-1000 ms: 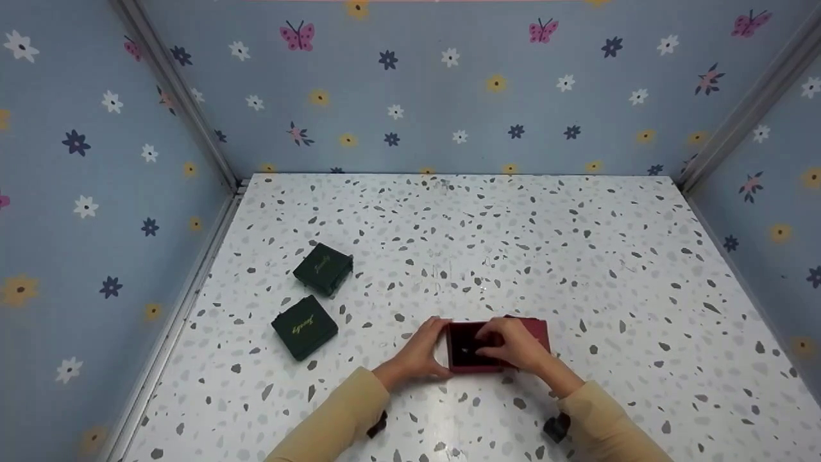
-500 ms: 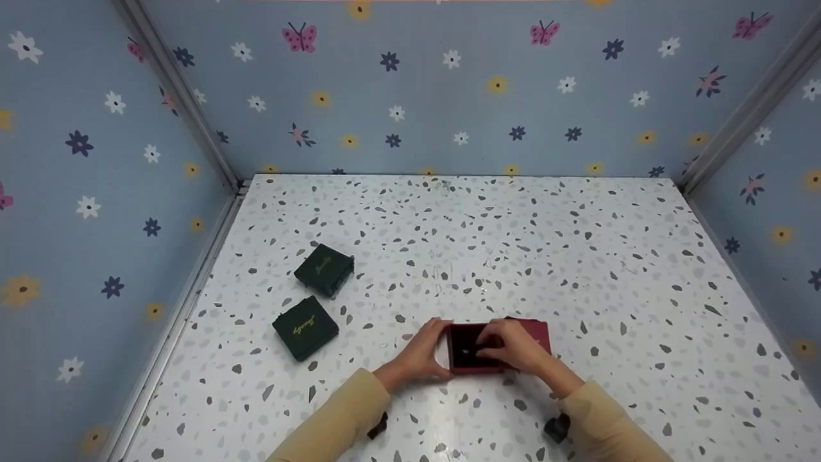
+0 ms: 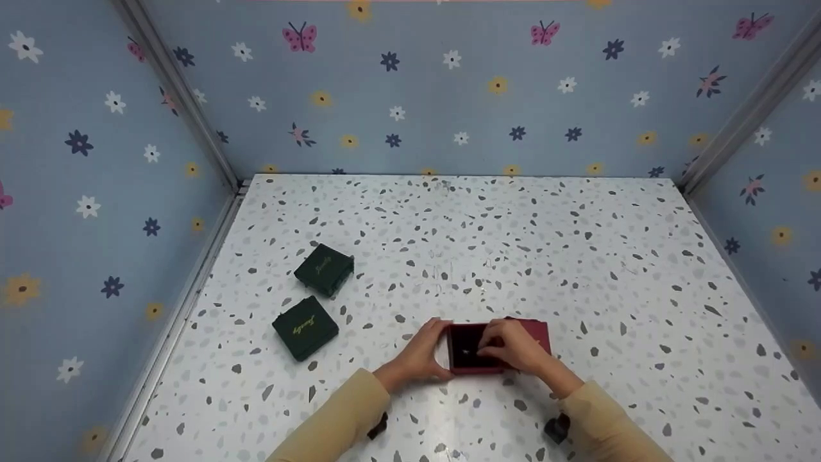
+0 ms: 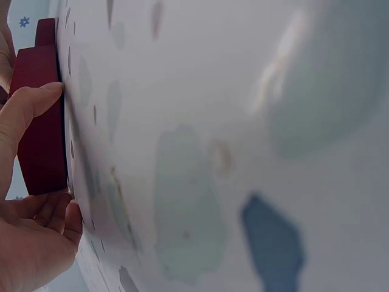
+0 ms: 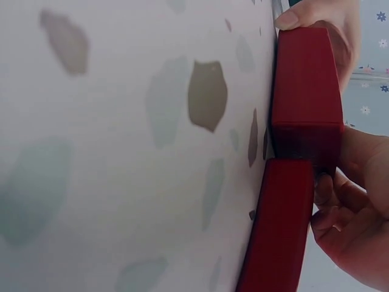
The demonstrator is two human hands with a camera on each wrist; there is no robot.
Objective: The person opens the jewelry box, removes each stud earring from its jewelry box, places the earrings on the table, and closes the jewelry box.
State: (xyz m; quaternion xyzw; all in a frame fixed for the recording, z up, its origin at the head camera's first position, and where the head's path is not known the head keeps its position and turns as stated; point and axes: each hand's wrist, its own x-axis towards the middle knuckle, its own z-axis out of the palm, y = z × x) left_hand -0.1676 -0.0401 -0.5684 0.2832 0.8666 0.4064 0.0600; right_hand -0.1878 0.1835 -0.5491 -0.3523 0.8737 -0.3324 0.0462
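My left hand (image 3: 420, 353) grips the left end of an open red jewelry box (image 3: 474, 371), thumb on the near side and fingers on the far side. In the left wrist view, the thumb (image 4: 36, 102) lies against the red wall. My right hand (image 3: 513, 343) reaches over the box, curled fingertips close together at the dark lining (image 3: 458, 337). What is between them, if anything, I cannot tell. A tiny shiny piece (image 3: 466, 351) shows on the lining beside them. The lid (image 3: 537, 330) lies folded out to the right, partly under the right hand.
Two dark green boxes with gold lettering, one nearer (image 3: 304, 328) and one farther (image 3: 324, 269), lie on the left of the speckled white table (image 3: 513, 244). Blue flowered panels (image 3: 423, 83) enclose the back and both sides.
My right thumb and fingertips have drawn closer together inside the box. The left hand, the red box and the green boxes stay in place.
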